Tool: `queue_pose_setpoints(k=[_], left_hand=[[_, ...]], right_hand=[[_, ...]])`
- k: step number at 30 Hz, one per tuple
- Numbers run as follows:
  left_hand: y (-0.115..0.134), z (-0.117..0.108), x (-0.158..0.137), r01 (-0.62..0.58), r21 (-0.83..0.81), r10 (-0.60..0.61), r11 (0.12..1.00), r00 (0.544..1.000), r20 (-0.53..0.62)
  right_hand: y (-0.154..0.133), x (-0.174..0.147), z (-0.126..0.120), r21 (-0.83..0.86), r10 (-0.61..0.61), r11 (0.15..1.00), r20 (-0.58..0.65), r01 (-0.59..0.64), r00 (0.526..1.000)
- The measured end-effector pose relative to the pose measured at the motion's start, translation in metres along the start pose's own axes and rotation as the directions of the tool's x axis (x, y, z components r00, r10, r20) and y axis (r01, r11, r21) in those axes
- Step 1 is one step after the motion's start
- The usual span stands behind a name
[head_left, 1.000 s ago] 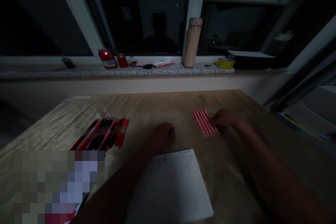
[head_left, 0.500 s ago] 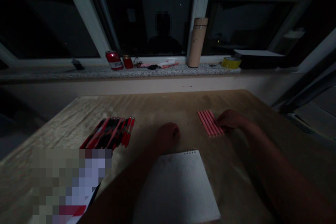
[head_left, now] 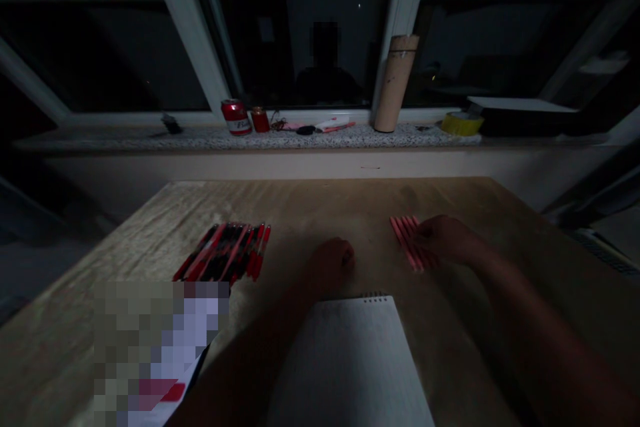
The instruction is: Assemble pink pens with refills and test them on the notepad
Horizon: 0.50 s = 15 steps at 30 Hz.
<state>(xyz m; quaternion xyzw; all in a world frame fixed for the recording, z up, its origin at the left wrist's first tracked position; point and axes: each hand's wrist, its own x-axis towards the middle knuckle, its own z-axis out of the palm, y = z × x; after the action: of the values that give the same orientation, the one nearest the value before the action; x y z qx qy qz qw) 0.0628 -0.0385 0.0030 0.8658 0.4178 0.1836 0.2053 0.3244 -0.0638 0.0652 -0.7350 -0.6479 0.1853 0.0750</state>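
Slim pink pencils (head_left: 406,240) lie side by side in a slanted row on the right half of the table. My right hand (head_left: 445,239) is over the right side of that row, its fingers pinched together on a pencil and hiding part of it. In the middle of the table rests my left hand (head_left: 333,263), curled into a fist with nothing sticking out of it. A spiral notepad (head_left: 360,353) with a blank page lies below my hands. To the left is a bunch of red and black pens (head_left: 225,250) lying close together.
A brown wooden table (head_left: 320,203) reaches to the wall under the window. On the granite sill (head_left: 280,141) stand a red can (head_left: 236,117), a small red jar (head_left: 260,119), a tall tan flask (head_left: 397,83) and yellow tape (head_left: 461,123). A blurred white item (head_left: 193,340) lies front left.
My right hand has moved from the outer edge of the pink row to over its upper right part. My left fist stays in place. The whole view has shifted slightly.
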Motion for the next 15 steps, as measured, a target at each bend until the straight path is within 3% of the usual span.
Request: queue_pose_setpoints(k=[3, 6, 15], left_hand=[[-0.002, -0.001, -0.002, 0.012, -0.068, -0.014, 0.998, 0.999, -0.036], [-0.005, -0.001, -0.003, 0.000, -0.095, -0.005, 0.996, 0.999, -0.046], [-0.003, -0.007, -0.003, 0.133, -0.053, -0.136, 0.990, 0.988, -0.071]], right_hand=[[-0.021, -0.008, 0.008, 0.025, -0.124, 0.992, 0.062, 0.123, 0.990], [-0.044, -0.015, 0.021, 0.006, -0.231, 0.973, 0.046, 0.231, 0.972], [-0.105, -0.010, 0.066, 0.063, -0.339, 0.940, 0.050, 0.336, 0.939]])
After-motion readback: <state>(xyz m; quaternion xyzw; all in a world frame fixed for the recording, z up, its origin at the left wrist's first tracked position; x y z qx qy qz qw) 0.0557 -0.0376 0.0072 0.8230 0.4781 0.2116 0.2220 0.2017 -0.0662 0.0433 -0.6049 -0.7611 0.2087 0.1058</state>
